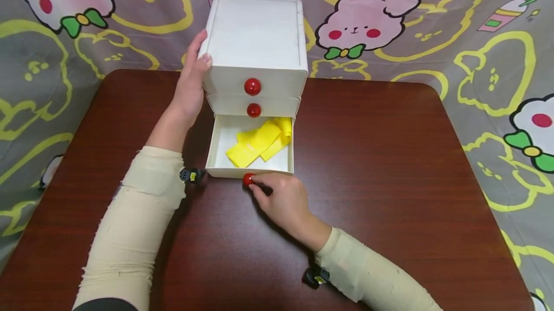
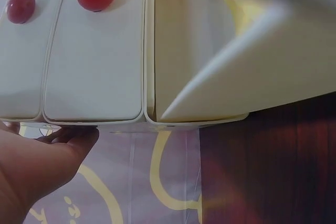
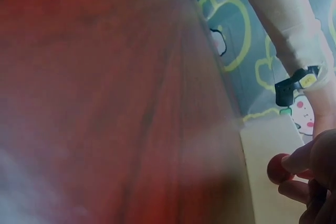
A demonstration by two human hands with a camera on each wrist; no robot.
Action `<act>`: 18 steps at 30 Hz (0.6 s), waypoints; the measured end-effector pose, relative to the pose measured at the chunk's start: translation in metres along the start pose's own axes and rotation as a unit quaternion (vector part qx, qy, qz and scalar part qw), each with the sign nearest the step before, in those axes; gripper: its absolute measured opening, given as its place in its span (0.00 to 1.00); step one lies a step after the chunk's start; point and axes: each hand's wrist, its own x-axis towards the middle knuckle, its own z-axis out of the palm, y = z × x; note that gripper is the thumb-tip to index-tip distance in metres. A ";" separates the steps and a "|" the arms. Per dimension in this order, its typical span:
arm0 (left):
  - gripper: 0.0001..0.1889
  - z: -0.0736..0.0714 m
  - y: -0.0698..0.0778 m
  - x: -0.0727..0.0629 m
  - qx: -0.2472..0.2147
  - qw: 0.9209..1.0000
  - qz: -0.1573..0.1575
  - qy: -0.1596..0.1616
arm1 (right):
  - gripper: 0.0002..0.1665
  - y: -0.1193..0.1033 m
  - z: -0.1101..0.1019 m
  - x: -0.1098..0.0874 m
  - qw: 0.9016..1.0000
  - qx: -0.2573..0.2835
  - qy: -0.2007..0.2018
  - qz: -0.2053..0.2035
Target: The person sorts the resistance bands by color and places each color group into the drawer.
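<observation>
A small white drawer cabinet stands on the table, its bottom drawer pulled out toward me. Folded yellow cloth lies inside that drawer. My right hand pinches the drawer's round red knob between thumb and fingers; the right wrist view shows the same knob at the fingertips. Against the cabinet's left side rests my left hand, its fingers extended along the wall and the thumb near the upper front edge. Above, two more drawers are closed, with a top red knob and a middle red knob.
The dark brown wooden table extends on both sides of the cabinet and in front of it. Behind hangs a grey curtain printed with cartoon animals. A small black camera is strapped at each wrist.
</observation>
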 end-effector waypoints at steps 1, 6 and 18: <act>0.34 0.000 0.000 0.000 -0.002 1.000 0.001 0.000 | 0.09 0.001 0.001 0.001 1.000 -0.001 0.000 -0.001; 0.34 -0.001 0.000 0.000 0.001 1.000 0.006 0.000 | 0.09 0.005 0.002 0.007 1.000 -0.006 0.000 0.001; 0.34 -0.001 0.000 -0.001 0.009 1.000 0.010 -0.011 | 0.10 0.014 0.006 0.021 1.000 -0.013 0.005 0.021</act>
